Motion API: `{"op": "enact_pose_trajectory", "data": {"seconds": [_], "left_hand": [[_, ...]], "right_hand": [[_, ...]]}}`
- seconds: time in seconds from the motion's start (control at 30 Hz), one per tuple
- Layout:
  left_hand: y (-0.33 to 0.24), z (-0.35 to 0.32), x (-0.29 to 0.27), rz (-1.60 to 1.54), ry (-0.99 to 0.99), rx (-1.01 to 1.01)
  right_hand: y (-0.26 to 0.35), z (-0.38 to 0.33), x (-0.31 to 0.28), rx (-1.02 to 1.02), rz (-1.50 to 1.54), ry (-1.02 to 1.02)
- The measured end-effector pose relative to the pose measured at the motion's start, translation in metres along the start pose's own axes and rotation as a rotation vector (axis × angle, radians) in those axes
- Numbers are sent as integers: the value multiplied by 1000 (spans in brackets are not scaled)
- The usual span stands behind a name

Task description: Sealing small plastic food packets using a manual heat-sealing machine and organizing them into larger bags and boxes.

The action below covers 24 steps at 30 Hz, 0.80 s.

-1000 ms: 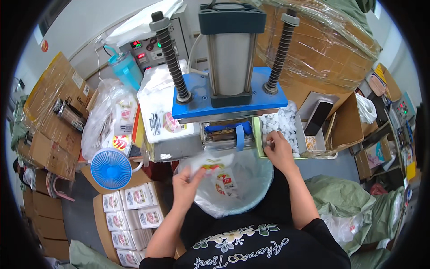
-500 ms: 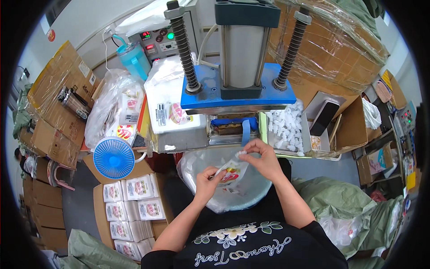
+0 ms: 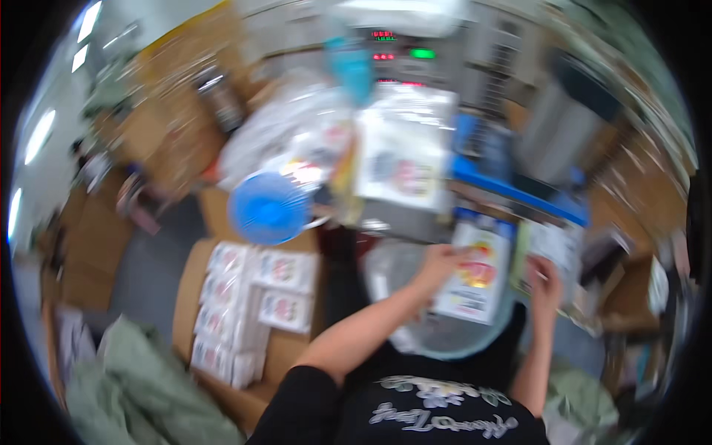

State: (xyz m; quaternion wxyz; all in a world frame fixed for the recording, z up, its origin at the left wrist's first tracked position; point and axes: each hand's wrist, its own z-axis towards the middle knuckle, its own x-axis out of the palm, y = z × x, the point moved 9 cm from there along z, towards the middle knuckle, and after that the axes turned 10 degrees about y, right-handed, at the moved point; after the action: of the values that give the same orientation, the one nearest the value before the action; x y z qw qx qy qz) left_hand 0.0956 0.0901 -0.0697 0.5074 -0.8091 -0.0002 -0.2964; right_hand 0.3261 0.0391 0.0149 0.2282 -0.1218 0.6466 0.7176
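My left hand (image 3: 437,268) pinches the edge of a white plastic pouch (image 3: 478,278) with red and yellow print. The pouch hangs flat over a round basin lined with clear plastic (image 3: 400,267), in front of the blue press (image 3: 519,189). Apart from the pouch, my right hand (image 3: 545,280) is at the near edge of the tray of small white plastic pieces (image 3: 552,241). Motion smears its fingers, so whether it holds anything cannot be seen.
A stack of printed pouches (image 3: 404,163) lies left of the press. A blue fan (image 3: 271,208) stands beside it, above an open carton (image 3: 289,352) of packed pouches. A green sack (image 3: 148,378) lies at lower left; another carton (image 3: 630,297) stands on the right.
The view has swung left and blurred. My right hand has left the pouch for the tray of white pieces. The pouch, bent between both hands before, now hangs flat from my left.
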Motion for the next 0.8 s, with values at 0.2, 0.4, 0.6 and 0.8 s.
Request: {"op": "enact_pose_trajectory", "data": {"seconds": [0.2, 0.4, 0.6, 0.8], "left_hand": [[-1, 27, 12, 145, -35, 185], [-59, -89, -62, 536, -157, 455], [-141, -394, -161, 952, -1439, 710], [-201, -614, -39, 1637, -2395, 523]], "right_hand": [[-72, -2, -37, -2, -25, -1], [-61, -12, -28, -135, -32, -137], [2, -39, -22, -347, -71, -344], [9, -25, -11, -449, -47, -344]]}}
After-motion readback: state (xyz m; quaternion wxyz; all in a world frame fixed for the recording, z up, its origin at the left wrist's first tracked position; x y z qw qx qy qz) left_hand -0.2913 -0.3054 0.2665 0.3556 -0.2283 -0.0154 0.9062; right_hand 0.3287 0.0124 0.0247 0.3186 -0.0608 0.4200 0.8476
